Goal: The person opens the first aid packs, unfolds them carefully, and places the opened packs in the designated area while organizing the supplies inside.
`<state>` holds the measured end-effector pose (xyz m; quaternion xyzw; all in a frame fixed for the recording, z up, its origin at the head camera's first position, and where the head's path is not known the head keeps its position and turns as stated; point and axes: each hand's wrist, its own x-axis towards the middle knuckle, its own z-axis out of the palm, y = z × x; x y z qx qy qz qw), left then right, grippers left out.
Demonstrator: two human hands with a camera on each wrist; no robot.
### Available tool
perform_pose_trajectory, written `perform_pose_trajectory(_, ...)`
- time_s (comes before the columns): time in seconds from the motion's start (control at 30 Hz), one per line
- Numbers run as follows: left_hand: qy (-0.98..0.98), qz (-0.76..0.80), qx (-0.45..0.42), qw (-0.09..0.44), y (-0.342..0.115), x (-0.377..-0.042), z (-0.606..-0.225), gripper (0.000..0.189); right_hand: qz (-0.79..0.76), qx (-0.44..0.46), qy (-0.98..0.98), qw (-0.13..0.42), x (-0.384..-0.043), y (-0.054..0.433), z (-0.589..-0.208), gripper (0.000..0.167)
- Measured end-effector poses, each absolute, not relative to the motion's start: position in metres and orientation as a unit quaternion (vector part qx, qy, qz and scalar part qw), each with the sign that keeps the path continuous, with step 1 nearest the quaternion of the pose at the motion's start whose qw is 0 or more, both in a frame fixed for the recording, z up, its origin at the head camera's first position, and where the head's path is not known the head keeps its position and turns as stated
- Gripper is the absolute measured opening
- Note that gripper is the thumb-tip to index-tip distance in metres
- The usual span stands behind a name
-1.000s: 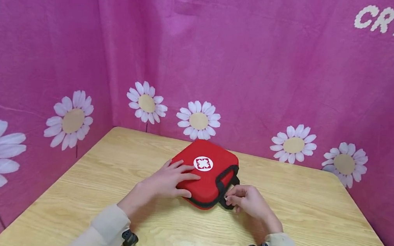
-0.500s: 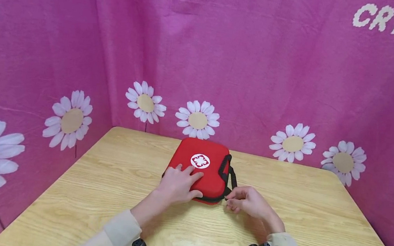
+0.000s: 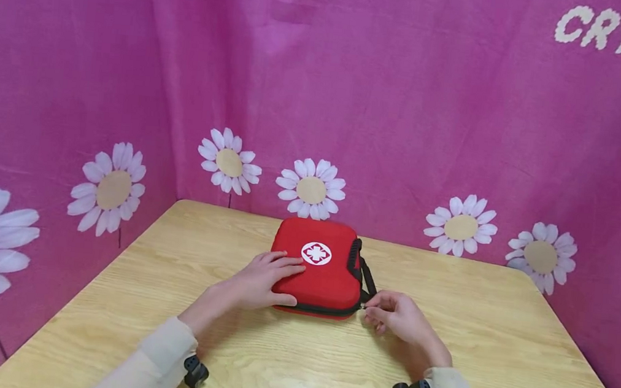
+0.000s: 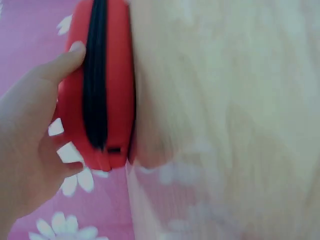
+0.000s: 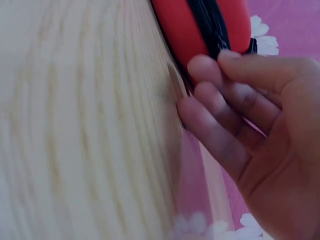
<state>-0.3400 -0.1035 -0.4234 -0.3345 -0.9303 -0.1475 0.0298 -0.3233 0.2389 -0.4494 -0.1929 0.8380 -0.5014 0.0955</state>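
Observation:
A red first aid case (image 3: pixel 324 287) with a white round emblem lies flat on the table, its zipped side facing me. My left hand (image 3: pixel 258 283) rests on the lid's left part, fingers spread. Its thumb lies by the front edge, beside the black zipper (image 4: pixel 95 85) in the left wrist view. At the case's front right corner, my right hand (image 3: pixel 401 320) pinches a small zipper pull (image 5: pixel 221 46) between thumb and forefinger. Its other fingers are bent below. The zipper looks closed along the front; its far sides are hidden.
A black carrying handle (image 3: pixel 368 277) sticks out from the case's right side. The wooden table (image 3: pixel 497 346) backs onto a pink cloth (image 3: pixel 407 104) printed with daisies. Each wrist wears a small black camera.
The case has turned so its front edge faces me squarely. My left hand shifted right, then back left over the lid. My right hand keeps pinching at the corner, moving slightly right.

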Motion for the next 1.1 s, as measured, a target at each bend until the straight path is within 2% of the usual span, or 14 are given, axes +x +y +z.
perform_pose_trajectory(0.07,-0.928,-0.169,-0.331,0.019,-0.109,-0.342,-0.425,0.074,-0.498,-0.176,0.845,0.079,-0.325,0.240,-0.448,0.015)
perform_pose_trajectory(0.17,-0.932,-0.160,-0.323,0.033,-0.108,-0.342,-0.425,0.075,-0.497,-0.170,0.848,0.073,-0.326,0.241,-0.447,0.014)
perform_pose_trajectory(0.3,-0.940,-0.113,-0.317,0.062,-0.101,-0.341,-0.424,0.074,-0.495,-0.193,0.842,0.095,-0.322,0.246,-0.443,0.012)
perform_pose_trajectory(0.5,-0.943,-0.077,-0.317,0.069,-0.094,-0.339,-0.423,0.074,-0.497,-0.228,0.826,0.139,-0.317,0.250,-0.439,0.015)
perform_pose_trajectory(0.67,-0.945,-0.069,-0.310,0.076,-0.088,-0.336,-0.421,0.072,-0.496,-0.246,0.819,0.153,-0.314,0.236,-0.439,0.014)
perform_pose_trajectory(0.9,-0.958,-0.045,-0.268,0.089,-0.072,-0.332,-0.424,0.072,-0.480,-0.239,0.832,0.146,-0.314,0.212,-0.441,0.012)
perform_pose_trajectory(1.1,-0.958,-0.052,-0.259,0.112,-0.057,-0.323,-0.424,0.070,-0.470,-0.211,0.852,0.097,-0.319,0.216,-0.447,0.010)
